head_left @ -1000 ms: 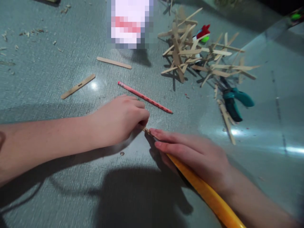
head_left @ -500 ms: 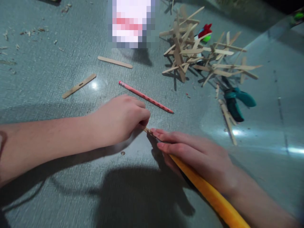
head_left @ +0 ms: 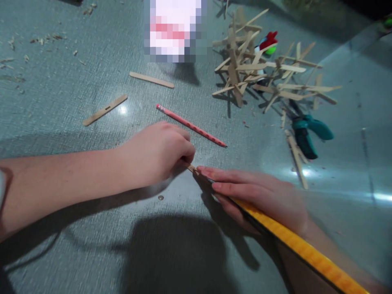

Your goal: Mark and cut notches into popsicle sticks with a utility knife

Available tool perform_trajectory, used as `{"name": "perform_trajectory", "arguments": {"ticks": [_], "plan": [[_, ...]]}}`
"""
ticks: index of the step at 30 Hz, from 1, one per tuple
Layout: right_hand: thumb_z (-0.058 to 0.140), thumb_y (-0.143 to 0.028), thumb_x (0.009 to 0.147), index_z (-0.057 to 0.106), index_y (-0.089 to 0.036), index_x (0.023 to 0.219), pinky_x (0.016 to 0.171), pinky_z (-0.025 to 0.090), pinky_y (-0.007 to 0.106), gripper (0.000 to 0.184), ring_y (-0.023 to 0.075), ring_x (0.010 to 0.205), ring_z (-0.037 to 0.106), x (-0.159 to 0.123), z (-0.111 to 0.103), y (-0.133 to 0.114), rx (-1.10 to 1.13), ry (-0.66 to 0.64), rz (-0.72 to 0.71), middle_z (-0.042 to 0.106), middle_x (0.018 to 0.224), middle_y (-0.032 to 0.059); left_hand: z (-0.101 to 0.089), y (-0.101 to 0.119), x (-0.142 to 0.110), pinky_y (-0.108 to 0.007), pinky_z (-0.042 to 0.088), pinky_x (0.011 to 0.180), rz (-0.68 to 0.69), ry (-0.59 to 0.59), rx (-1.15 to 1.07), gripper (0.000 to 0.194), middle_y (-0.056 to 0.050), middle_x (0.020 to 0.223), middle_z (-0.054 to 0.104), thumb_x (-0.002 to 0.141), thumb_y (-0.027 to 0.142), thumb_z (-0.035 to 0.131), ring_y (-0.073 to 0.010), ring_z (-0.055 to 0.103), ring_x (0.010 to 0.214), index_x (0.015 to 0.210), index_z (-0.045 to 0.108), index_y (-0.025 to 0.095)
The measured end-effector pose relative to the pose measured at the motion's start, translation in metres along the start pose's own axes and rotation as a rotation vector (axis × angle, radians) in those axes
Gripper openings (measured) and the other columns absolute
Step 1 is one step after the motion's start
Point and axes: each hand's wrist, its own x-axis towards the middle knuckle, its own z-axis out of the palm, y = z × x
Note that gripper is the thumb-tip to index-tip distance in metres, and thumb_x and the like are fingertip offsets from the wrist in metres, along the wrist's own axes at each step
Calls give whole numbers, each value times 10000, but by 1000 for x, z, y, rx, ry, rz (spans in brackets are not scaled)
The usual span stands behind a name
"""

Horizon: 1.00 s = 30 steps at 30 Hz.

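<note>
My left hand (head_left: 162,153) is closed, its fingers curled down on a wooden craft stick (head_left: 191,167) against the table. Only a short piece of that stick shows, at the gap between the two hands. My right hand (head_left: 260,196) holds a long yellow utility knife (head_left: 284,232) with a black edge, fingers laid along it. A thin grey tip end reaches the stick; the right fingers mostly hide it. Just beyond the left hand lies a pink pencil (head_left: 192,126). A craft stick with a small slot (head_left: 105,110) and a plain craft stick (head_left: 152,80) lie farther off.
Crossed craft sticks (head_left: 239,65) form a tangled pile at the back right, with a red and green item (head_left: 269,43) among them. Teal-handled pliers (head_left: 306,130) lie by loose stick pieces (head_left: 296,159). A pixelated bright object (head_left: 171,28) stands at the back. Wood scraps (head_left: 45,40) litter the left.
My right hand and the utility knife have shifted slightly right, and the knife's rear end has swung right. My left hand stays on the stick. The whole view has slid a little.
</note>
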Motion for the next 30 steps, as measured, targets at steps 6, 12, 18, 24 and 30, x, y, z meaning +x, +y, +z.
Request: {"name": "perform_trajectory", "arguments": {"ticks": [6,12,18,24,30], "plan": [[646,-151,974,716,-341,1182,815,727,378,290,253,1074,815,-3,-9,-10,36,133,68,807,1254,43,2,-1,-2,-291,464,746,8,26,-30,176,-7,813,739,861,118,665,-155,655,758,774,792,204],[714,-201,957,708,-324,1135,811,718,384,217,261,1056,821,-4,-1,-6,-28,86,60,816,1236,56,4,-2,-3,-343,455,789,19,44,23,148,-3,829,740,879,146,665,-189,656,802,798,770,211],[687,-138,961,707,-328,1155,873,710,347,273,236,1096,809,-1,7,-6,-28,58,36,810,1250,53,5,-3,-2,-347,453,791,32,32,44,133,-5,849,751,926,199,692,-196,664,822,829,781,219],[717,-97,930,665,-410,1339,868,728,400,517,272,1135,791,0,-2,-6,-7,-32,53,766,1338,21,5,-3,-1,-355,466,785,40,37,40,143,-10,852,753,925,194,678,-197,671,823,828,783,212],[734,-73,916,597,-478,1450,964,708,440,685,275,1208,760,-3,-6,-8,11,-82,87,710,1428,-23,7,-4,-1,-356,461,793,45,48,49,133,-5,838,751,900,176,676,-199,668,824,811,768,212]]}}
